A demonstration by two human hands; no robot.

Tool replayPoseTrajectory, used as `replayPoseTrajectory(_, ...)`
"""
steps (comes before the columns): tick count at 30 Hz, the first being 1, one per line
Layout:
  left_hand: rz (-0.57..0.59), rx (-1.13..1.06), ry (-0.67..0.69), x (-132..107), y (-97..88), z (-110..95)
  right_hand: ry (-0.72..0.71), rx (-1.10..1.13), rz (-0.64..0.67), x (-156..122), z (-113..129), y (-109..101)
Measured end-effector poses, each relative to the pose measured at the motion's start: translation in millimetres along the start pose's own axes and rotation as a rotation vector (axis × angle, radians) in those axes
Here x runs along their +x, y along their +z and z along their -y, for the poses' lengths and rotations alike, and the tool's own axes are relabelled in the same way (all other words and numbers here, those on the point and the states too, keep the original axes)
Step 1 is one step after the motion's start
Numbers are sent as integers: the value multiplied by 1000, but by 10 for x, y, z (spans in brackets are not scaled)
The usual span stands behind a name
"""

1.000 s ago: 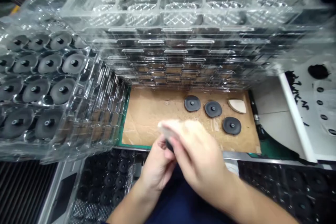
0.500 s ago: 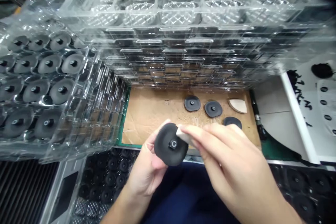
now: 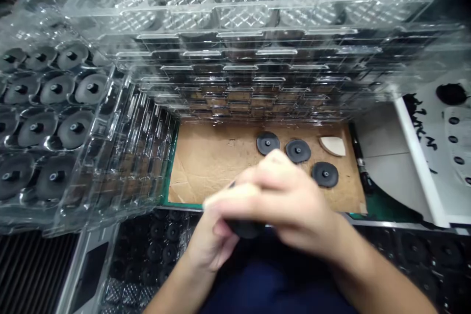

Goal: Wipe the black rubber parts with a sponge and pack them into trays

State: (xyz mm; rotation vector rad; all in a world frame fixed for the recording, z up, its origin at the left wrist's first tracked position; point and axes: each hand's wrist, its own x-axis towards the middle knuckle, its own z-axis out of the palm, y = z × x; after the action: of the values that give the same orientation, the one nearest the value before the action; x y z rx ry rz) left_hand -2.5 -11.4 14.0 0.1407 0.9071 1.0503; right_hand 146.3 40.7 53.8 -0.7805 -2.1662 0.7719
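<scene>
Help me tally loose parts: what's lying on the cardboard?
Three black discs and a pale wedge. The right hand and clear tray stack cover parts of the cardboard; anything there can't be made out.

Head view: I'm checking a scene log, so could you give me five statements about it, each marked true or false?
1. Three black discs and a pale wedge lie on the cardboard sheet. True.
2. The wedge lies left of all three discs. False: it lies beyond the rightmost disc.
3. The right hand partly hides a dark disc. True.
4. The hands are far apart. False: the right hand overlaps the left hand in view.
5. The clear tray stack at the picture's left bears dark discs on top. True.
</scene>
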Motion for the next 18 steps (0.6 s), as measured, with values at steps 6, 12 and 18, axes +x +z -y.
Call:
replayPoseTrajectory(6,109,-93,-39,-5,-15,-23,479,-9,-115,-421,-510,345)
replayPoseTrajectory(12,105,-99,-42,32,-73,-16,453,-12,-50,-810,-544,740)
replayPoseTrajectory(18,163,14,-55,5,-28,4,249,-57,-202,-275,-74,101)
